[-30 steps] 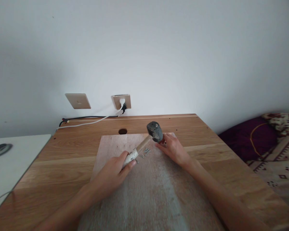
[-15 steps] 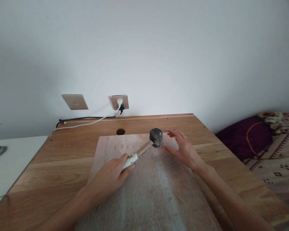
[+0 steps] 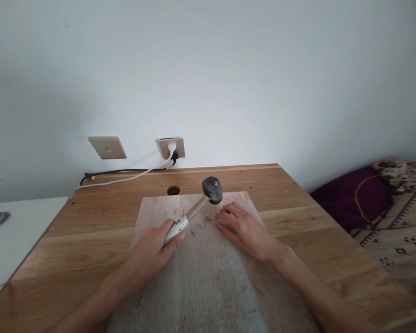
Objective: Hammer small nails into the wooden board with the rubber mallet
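My left hand [image 3: 156, 247] is closed round the pale wooden handle of a hammer [image 3: 198, 206], whose dark head is raised and tilted toward the wall. My right hand [image 3: 241, 229] lies palm down on a worn wooden board [image 3: 208, 277], fingers stretched toward several small nails [image 3: 204, 221] scattered on the board just below the hammer head. The fingertips are beside the nails; I cannot tell if they touch one. A row of tiny nail marks dots the board's far part.
The board lies on a wooden desk [image 3: 90, 231] with a cable hole [image 3: 173, 190]. Wall sockets [image 3: 170, 147] with a white and a black cable sit behind. A white table [image 3: 17, 231] stands left; a patterned blanket and purple cushion [image 3: 346, 196] lie right.
My right hand came down from beside the hammer head and now rests flat by the nails. The hammer head swung left and a little higher in my left hand.
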`<state>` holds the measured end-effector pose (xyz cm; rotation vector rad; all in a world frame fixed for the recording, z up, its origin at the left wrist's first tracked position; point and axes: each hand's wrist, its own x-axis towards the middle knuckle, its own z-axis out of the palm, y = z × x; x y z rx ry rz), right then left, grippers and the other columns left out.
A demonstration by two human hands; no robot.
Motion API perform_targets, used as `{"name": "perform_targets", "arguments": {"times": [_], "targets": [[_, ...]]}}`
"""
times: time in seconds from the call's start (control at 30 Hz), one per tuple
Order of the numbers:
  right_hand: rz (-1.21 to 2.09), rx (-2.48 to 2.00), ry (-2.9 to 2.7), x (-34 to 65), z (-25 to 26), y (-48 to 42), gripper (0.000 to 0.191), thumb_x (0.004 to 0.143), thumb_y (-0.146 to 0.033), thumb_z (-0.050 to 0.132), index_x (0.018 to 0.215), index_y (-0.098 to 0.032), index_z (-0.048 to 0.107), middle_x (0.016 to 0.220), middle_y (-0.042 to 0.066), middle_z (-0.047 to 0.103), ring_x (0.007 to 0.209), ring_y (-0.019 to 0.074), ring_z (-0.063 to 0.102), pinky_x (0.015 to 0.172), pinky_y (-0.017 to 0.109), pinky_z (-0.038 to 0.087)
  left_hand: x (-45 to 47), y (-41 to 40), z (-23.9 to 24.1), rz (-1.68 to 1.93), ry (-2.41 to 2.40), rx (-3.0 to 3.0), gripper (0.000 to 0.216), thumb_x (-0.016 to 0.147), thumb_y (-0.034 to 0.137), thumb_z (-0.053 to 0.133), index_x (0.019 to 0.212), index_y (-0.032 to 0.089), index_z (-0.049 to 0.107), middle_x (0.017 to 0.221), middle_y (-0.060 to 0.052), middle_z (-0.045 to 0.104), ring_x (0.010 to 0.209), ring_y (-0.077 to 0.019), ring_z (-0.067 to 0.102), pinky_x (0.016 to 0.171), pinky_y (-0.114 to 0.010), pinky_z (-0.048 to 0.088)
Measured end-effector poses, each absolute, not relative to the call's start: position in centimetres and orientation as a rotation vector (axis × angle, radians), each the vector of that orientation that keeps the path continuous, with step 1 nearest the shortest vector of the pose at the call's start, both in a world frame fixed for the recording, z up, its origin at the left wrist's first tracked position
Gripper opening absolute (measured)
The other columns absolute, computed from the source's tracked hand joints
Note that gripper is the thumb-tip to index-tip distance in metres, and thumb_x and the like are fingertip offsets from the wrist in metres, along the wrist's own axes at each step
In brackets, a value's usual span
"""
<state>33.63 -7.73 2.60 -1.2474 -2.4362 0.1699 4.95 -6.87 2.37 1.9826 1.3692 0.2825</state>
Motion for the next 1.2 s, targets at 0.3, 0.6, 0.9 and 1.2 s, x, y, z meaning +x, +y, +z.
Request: {"name": "perform_targets", "arguments": {"times": [0.3, 0.6, 0.9, 1.2], "targets": [[0.267, -1.257, -2.576, 32.7, 3.3, -5.6, 0.011, 0.088, -0.008, 0.068, 0.086, -0.018, 0.068, 0.091, 0.006, 0.07, 0.09, 0.0221, 0.063, 0.081, 0.034, 0.051, 3.5, -6.9, 2.6, 0.375, 1.443, 1.891, 0.034, 0.096, 0.053, 0.041, 0.091, 0.022, 0.056, 0.074, -0.002, 0.066, 0.072, -0.0235, 0.065, 0.067, -0.032, 0.041], [0.265, -1.413, -2.306, 34.5, 3.5, -3.4, 0.017, 0.082, -0.005, 0.064, 0.088, -0.021, 0.065, 0.075, -0.002, 0.069, 0.067, 0.0135, 0.062, 0.067, 0.024, 0.045, 2.9, -6.7, 1.8, 0.436, 1.427, 1.867, 0.036, 0.095, 0.054, 0.042, 0.09, 0.023, 0.057, 0.075, -0.001, 0.066, 0.072, -0.0231, 0.065, 0.066, -0.032, 0.042], [0.217, -1.394, -2.429, 32.6, 2.5, -2.8, 0.014, 0.089, -0.008, 0.063, 0.081, -0.02, 0.065, 0.077, 0.003, 0.065, 0.075, 0.0187, 0.06, 0.072, 0.029, 0.043, 2.9, -6.7, 2.1, 0.42, 1.43, 1.866, 0.035, 0.095, 0.054, 0.043, 0.089, 0.022, 0.057, 0.074, -0.001, 0.065, 0.071, -0.0227, 0.064, 0.066, -0.032, 0.041], [0.267, -1.415, -2.324, 32.6, 1.3, -3.1, 0.015, 0.091, -0.012, 0.066, 0.101, -0.022, 0.062, 0.086, 0.003, 0.072, 0.083, 0.0197, 0.068, 0.078, 0.031, 0.052, 2.9, -6.7, 2.1, 0.391, 1.409, 1.852, 0.036, 0.097, 0.055, 0.042, 0.091, 0.023, 0.057, 0.075, 0.0, 0.065, 0.073, -0.0228, 0.064, 0.067, -0.032, 0.041]]}}
